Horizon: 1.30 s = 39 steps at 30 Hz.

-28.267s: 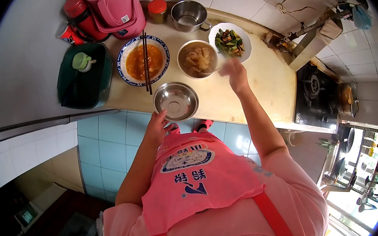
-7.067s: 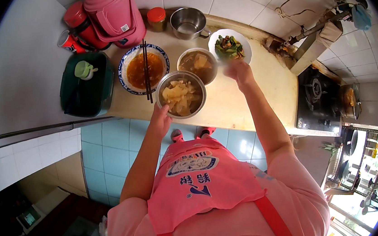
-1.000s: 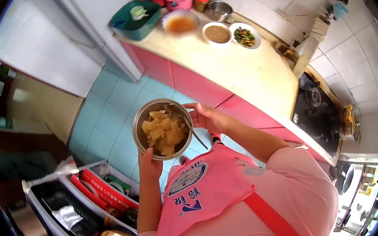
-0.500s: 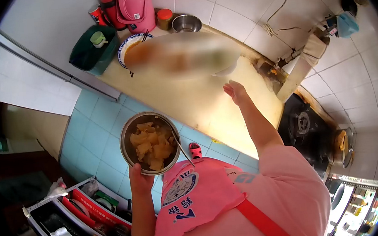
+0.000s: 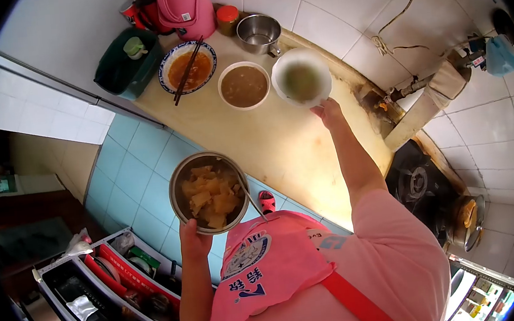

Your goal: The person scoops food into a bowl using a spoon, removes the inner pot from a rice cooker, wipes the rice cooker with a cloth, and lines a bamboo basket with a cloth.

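Note:
My left hand (image 5: 196, 240) is closed on the near rim of a metal bowl (image 5: 177, 196), held out over the floor beside the counter. Pale brown chunks of food (image 5: 211, 196) fill its bottom, and a metal-handled utensil (image 5: 249, 197) leans over the bowl's right side. At the counter, my right hand (image 5: 327, 111) has its fingers at the near rim of a white bowl (image 5: 286, 96), apparently pinching it. Something greenish and blurred lies inside that bowl. Left of it stands a round white bowl of brown food (image 5: 244, 87).
Chopsticks (image 5: 189, 70) lie across a blue-rimmed bowl (image 5: 163, 70) of orange-red food. Behind are a metal pot (image 5: 258, 32), a red-lidded jar (image 5: 228, 21), a pink bucket (image 5: 185, 9) and a green bin (image 5: 115, 69). A stove (image 5: 423, 181) is right; storage bins (image 5: 105, 286) stand lower left.
My right hand has moved up and slightly right, from above the bare counter to the white bowl's rim. My left hand still holds the metal bowl, nearly in place.

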Each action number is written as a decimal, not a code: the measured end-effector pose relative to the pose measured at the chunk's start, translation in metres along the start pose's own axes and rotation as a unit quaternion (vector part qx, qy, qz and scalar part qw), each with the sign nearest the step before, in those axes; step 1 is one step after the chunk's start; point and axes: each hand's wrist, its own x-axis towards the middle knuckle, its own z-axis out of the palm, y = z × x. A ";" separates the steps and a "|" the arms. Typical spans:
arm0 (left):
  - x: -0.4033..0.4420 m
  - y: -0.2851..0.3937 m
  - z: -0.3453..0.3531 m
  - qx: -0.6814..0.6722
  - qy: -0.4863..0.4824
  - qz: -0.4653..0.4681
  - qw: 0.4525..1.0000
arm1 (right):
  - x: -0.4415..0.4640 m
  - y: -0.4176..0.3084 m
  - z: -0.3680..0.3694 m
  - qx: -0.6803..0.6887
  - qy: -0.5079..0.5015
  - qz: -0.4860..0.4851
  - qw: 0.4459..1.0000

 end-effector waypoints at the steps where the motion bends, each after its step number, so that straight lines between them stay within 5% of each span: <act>1: 0.002 -0.003 -0.001 0.005 0.000 -0.003 1.000 | 0.002 0.000 -0.004 0.000 -0.009 -0.008 1.000; 6: 0.019 -0.020 -0.005 0.007 0.004 -0.015 1.000 | -0.005 0.008 -0.008 0.067 0.043 -0.016 0.997; 8: 0.031 -0.028 0.000 0.007 -0.013 -0.035 0.999 | -0.030 0.016 -0.007 0.000 0.103 0.072 0.992; 15: 0.083 -0.073 -0.002 -0.008 -0.038 -0.084 0.996 | -0.176 -0.019 0.072 -0.173 -0.231 0.047 0.956; 18: 0.108 -0.096 0.003 -0.008 -0.053 -0.097 0.994 | -0.193 -0.019 0.078 -0.194 -0.262 0.048 0.944; 27: 0.169 -0.155 0.008 0.073 -0.098 -0.140 0.983 | -0.151 -0.003 0.041 -0.196 -0.178 0.055 0.963; 30: 0.183 -0.158 0.010 0.269 -0.081 -0.179 0.943 | -0.127 0.006 0.032 -0.195 -0.164 0.047 0.966; 32: 0.192 -0.151 0.015 0.455 -0.130 -0.177 0.863 | -0.113 0.010 0.027 -0.194 -0.155 0.042 0.968; 39: 0.211 -0.155 0.022 0.461 -0.121 -0.161 0.864 | -0.093 0.005 0.030 -0.216 -0.129 0.035 0.967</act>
